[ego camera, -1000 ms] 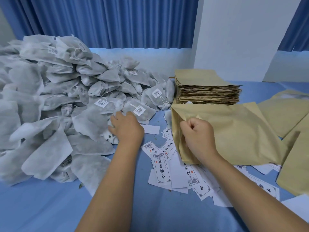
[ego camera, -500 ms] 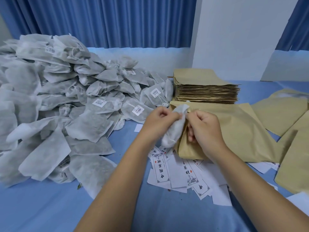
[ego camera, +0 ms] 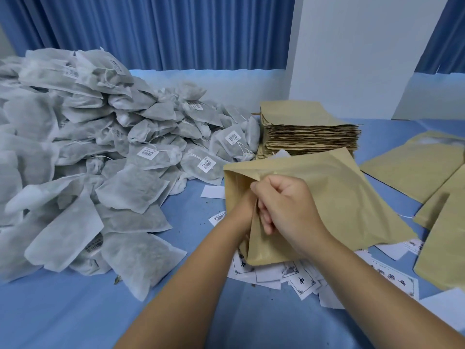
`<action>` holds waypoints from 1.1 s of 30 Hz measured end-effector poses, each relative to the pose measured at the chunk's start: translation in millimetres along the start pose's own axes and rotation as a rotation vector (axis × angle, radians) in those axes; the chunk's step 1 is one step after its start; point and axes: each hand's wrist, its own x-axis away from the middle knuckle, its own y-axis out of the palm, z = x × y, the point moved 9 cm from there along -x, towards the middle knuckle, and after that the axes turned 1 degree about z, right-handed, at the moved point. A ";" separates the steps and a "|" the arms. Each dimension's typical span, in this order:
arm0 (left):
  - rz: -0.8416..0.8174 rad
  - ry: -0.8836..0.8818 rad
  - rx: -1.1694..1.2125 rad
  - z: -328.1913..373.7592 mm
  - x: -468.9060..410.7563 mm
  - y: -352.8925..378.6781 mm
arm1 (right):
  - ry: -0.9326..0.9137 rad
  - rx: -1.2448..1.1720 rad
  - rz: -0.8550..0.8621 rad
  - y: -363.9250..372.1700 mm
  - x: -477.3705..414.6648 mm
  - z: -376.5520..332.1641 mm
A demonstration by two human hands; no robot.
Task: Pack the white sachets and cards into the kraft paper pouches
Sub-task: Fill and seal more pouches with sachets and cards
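Left hand point(ego camera: 242, 210) is hidden in the pouch point(ego camera: 347, 197) past the wrist, so its grip can't be told. Pouch is clamped, apparently at its mouth edge, by the curled right hand point(ego camera: 284, 205). Sachets point(ego camera: 130, 187) are piled at 9 o'clock of the hands; cards point(ego camera: 302, 280) partly covered at 6.

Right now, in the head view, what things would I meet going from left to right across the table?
A heap of white sachets → the open pouch that the right hand grips → flat pouches at the right edge.
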 end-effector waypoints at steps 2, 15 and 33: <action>-0.108 -0.053 0.055 3.5 1.9 7.2 | -0.012 0.009 0.023 -3.4 -1.2 -2.7; 0.599 -0.329 0.222 -43.9 -16.4 -122.2 | -0.055 0.189 0.268 -46.4 -11.0 1.9; 0.762 -0.201 0.416 -37.5 -3.9 -129.3 | -0.045 0.192 0.260 -48.9 -15.1 9.3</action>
